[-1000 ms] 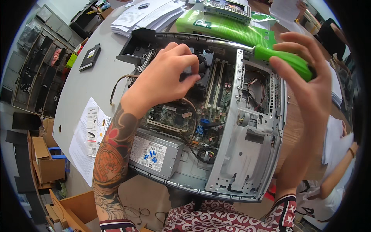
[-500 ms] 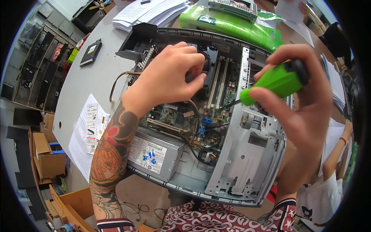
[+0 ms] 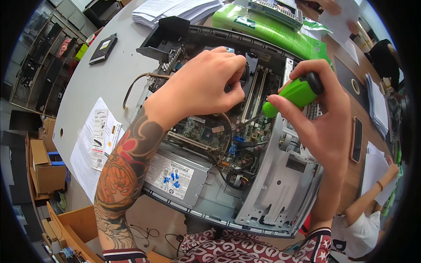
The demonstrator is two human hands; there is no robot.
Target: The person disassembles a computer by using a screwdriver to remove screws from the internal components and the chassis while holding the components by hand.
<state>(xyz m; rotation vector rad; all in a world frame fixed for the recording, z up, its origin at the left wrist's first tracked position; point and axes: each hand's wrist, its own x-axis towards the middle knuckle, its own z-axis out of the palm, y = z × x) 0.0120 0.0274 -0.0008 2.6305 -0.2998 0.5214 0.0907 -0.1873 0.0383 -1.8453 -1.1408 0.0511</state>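
PSU (image 3: 173, 177) in near L of PC case (image 3: 219, 202), drive cage (image 3: 283, 193) R, papers (image 3: 175, 11) behind on tbl (image 3: 83, 94).

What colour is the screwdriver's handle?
The handle is green with a black end, clearest in the head view.

From here I see a maroon shirt (image 3: 219, 249) with a bold white looping pattern. The left cuff (image 3: 125, 254) has dark, white and red stripes; the right cuff (image 3: 320, 246) shows white stars. A flowered tattoo (image 3: 125, 151) marks the left forearm (image 3: 115, 193).
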